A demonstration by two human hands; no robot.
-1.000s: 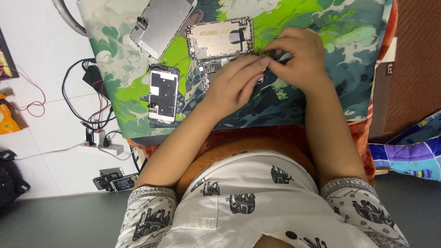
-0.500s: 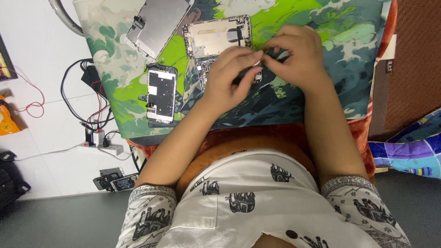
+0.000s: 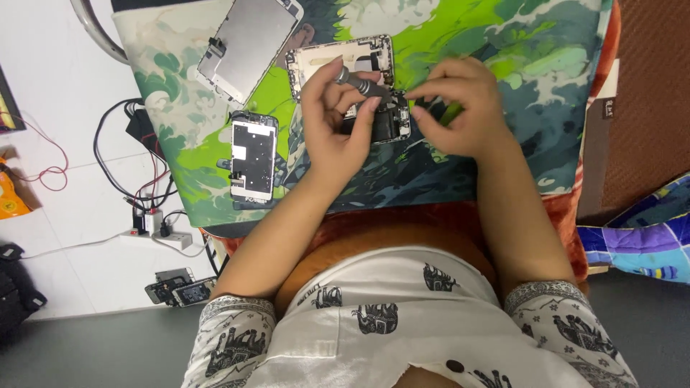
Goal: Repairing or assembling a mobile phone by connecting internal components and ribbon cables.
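Note:
My left hand (image 3: pixel 333 129) grips a small grey screwdriver (image 3: pixel 358 82) by its handle, the shaft pointing right. My right hand (image 3: pixel 460 108) pinches the screwdriver's tip end with thumb and fingers. Both hands hover over an opened phone body (image 3: pixel 381 118) with a dark battery and circuit parts, lying on a green and teal patterned mat (image 3: pixel 517 50). A second opened phone shell (image 3: pixel 345 61) lies just behind it, partly hidden by my left hand.
A detached metal screen plate (image 3: pixel 248 47) and a smaller phone frame (image 3: pixel 251 154) lie on the mat's left part. Black cables and a power strip (image 3: pixel 154 215) sit on the white floor at left, with phone parts (image 3: pixel 180 287) below. A colourful cloth (image 3: pixel 640 237) is at right.
Both hands have lifted slightly off the phone body. My left hand turned palm up with the screwdriver now visible, and my right fingers moved to its tip.

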